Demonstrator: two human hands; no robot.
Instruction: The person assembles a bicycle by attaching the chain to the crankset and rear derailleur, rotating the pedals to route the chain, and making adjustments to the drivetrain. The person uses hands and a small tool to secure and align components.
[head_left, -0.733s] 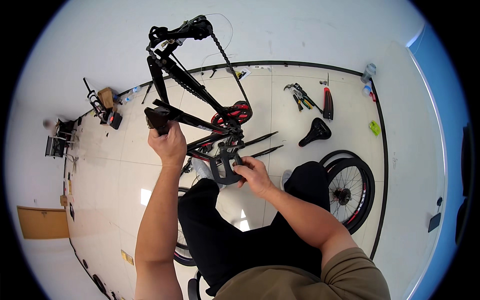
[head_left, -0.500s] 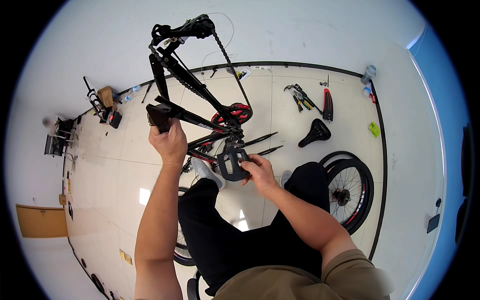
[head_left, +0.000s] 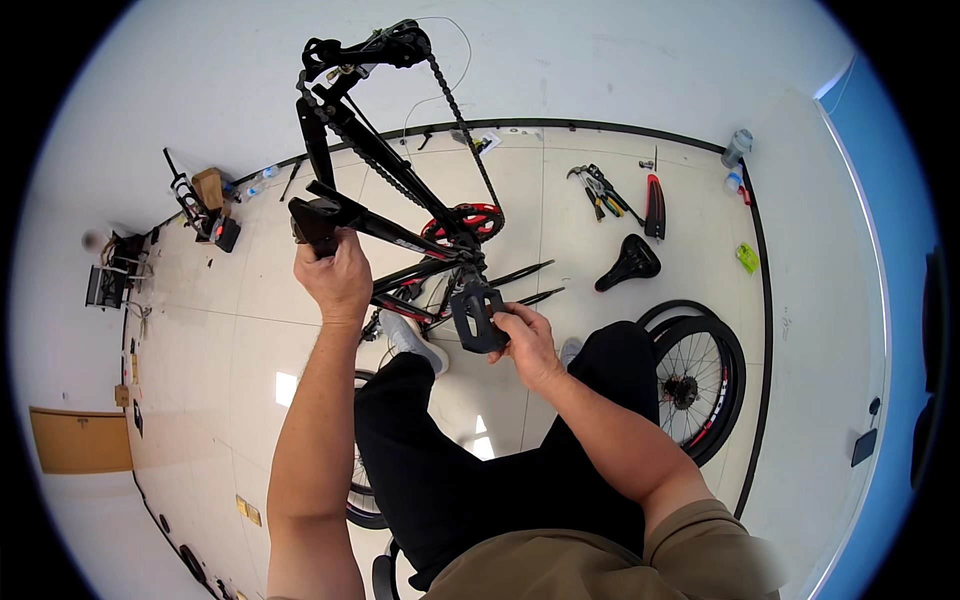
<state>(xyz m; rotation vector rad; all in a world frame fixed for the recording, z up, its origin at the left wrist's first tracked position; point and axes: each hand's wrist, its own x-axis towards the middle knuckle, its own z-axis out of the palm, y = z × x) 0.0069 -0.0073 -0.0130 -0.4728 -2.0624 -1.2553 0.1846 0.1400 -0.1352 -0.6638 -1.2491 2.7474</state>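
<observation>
A black bicycle frame (head_left: 395,233) with red details stands tilted in front of me, its rear end pointing up and away. My left hand (head_left: 335,280) is closed around a black end of the frame. My right hand (head_left: 525,343) pinches the outer edge of a black pedal (head_left: 481,318) with thumb and fingers. That pedal is at the crank beside the bottom bracket; its threaded joint is hidden. Just beyond it sits a red and black chainring (head_left: 484,222). The chain (head_left: 457,118) hangs between the chainring and the rear derailleur (head_left: 405,48).
On the floor to the right lie a black saddle (head_left: 630,264), hand tools (head_left: 604,192), a red and black mudguard (head_left: 654,208) and a wheel (head_left: 697,390). Another wheel (head_left: 366,500) is partly behind my left leg. A cardboard box (head_left: 209,188) and fork parts are by the far-left wall.
The pedal has turned and now shows more of its edge. My right hand has shifted slightly right and up with it. The left hand keeps its hold on the frame.
</observation>
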